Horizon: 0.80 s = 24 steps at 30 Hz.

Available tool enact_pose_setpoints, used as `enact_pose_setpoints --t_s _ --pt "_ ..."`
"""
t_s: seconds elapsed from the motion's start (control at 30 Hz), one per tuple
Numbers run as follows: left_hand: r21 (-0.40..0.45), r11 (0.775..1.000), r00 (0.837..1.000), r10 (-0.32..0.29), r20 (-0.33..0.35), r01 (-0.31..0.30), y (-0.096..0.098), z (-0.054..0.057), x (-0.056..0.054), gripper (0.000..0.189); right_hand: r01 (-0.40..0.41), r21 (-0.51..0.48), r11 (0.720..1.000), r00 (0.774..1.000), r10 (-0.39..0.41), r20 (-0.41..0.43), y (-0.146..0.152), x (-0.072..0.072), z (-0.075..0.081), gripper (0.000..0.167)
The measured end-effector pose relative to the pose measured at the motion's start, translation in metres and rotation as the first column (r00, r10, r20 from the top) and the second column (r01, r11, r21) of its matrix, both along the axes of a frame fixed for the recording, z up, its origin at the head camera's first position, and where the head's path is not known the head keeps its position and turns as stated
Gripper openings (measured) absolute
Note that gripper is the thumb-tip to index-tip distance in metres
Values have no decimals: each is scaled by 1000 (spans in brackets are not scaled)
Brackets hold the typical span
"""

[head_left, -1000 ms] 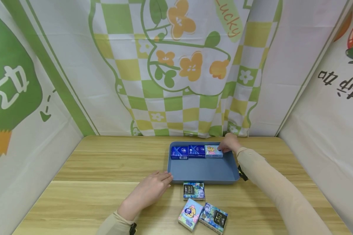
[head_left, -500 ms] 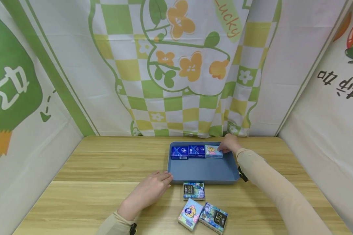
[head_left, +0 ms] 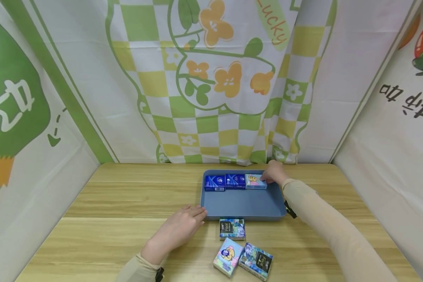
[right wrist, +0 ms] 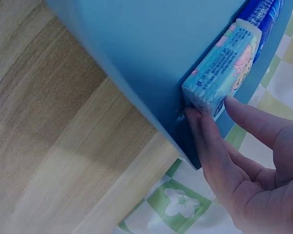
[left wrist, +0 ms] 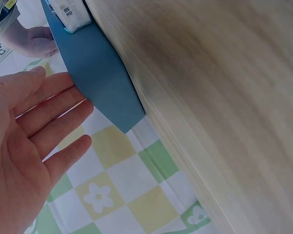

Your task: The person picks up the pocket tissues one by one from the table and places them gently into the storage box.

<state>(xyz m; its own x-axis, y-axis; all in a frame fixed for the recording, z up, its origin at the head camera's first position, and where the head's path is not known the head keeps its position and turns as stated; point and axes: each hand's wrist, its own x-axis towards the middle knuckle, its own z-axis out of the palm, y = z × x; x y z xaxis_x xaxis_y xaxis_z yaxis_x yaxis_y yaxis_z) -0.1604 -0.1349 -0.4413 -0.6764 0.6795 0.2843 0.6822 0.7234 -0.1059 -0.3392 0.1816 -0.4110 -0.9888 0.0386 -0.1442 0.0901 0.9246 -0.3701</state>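
Observation:
In the head view a blue-grey tray (head_left: 242,203) holds a back row of tissue packs: two dark blue packs (head_left: 215,183) and, at their right, a light blue pack with a cartoon print (head_left: 255,181). My right hand (head_left: 275,172) is at that light blue pack's right end. Up close in the right wrist view, its thumb and fingertips pinch the end of the light blue pack (right wrist: 222,68). My left hand (head_left: 179,227), fingers straight, touches the tray's left front corner; its palm (left wrist: 34,141) shows in the left wrist view.
In front of the tray, on the wooden table (head_left: 127,196), lie a dark floral tissue pack (head_left: 232,229), a light blue cartoon pack (head_left: 228,257) and another floral pack (head_left: 256,261). A printed curtain (head_left: 215,137) hangs behind the table's back edge.

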Motion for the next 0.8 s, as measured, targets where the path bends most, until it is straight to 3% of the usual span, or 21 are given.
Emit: enact_pose_setpoints --t_s 0.23,0.33,0.57,0.67,0.8 --pt "4 1000 1000 -2 -3 2 0 0 0 30 -2 -6 1000 1000 2 -8 0 1 0 47" --pt "6 1000 1000 -5 -7 5 0 0 0 30 -27 17 999 999 27 -27 0 3 3 36" --pt "12 1000 1000 -7 -21 8 -1 -2 0 29 -40 -71 997 999 40 -3 2 8 10 16" --pt "16 1000 1000 -8 -23 8 -1 -3 -1 29 -48 -95 994 999 48 -5 4 12 13 17" --pt "16 1000 1000 -7 -23 7 -1 -2 -1 29 -76 -132 988 997 76 -1 5 18 18 32"
